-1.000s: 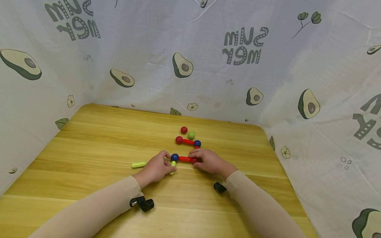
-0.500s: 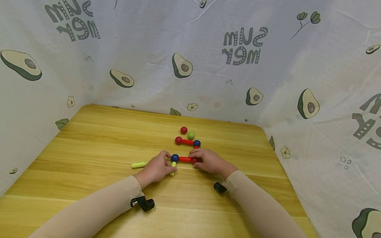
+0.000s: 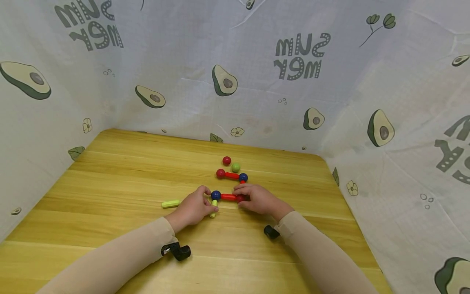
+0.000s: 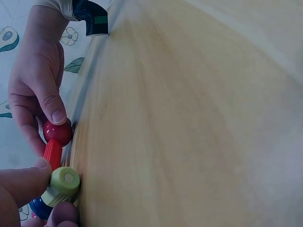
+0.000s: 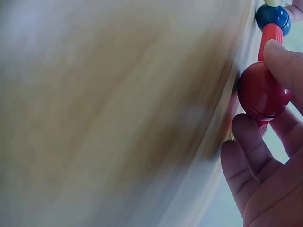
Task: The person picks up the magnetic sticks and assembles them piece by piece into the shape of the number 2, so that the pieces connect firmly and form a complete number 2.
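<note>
My left hand [image 3: 191,207] pinches a pale yellow-green rod [image 4: 65,182] between thumb and fingers. One end of that rod meets a blue ball [image 3: 216,195]. From the blue ball a red rod [image 3: 228,197] runs right to a red ball [image 5: 263,91], which my right hand [image 3: 259,199] grips with thumb and fingertips. Past the right fingers a second red rod, mostly hidden, leads back to another blue ball [image 3: 243,177]. A further red rod [image 3: 231,175] joins it to a red ball [image 3: 220,173], so the chain zigzags across the table.
Behind the chain lie a loose red ball [image 3: 227,161] and a green ball [image 3: 236,167]. A second yellow-green rod [image 3: 171,203] lies left of the left hand. The wooden table [image 3: 121,171] ends at a printed cloth [image 3: 176,110] at its back and sides.
Over the last second the near blue ball and the yellow-green rod shift very slightly toward the person. Both hands keep their hold almost in place.
</note>
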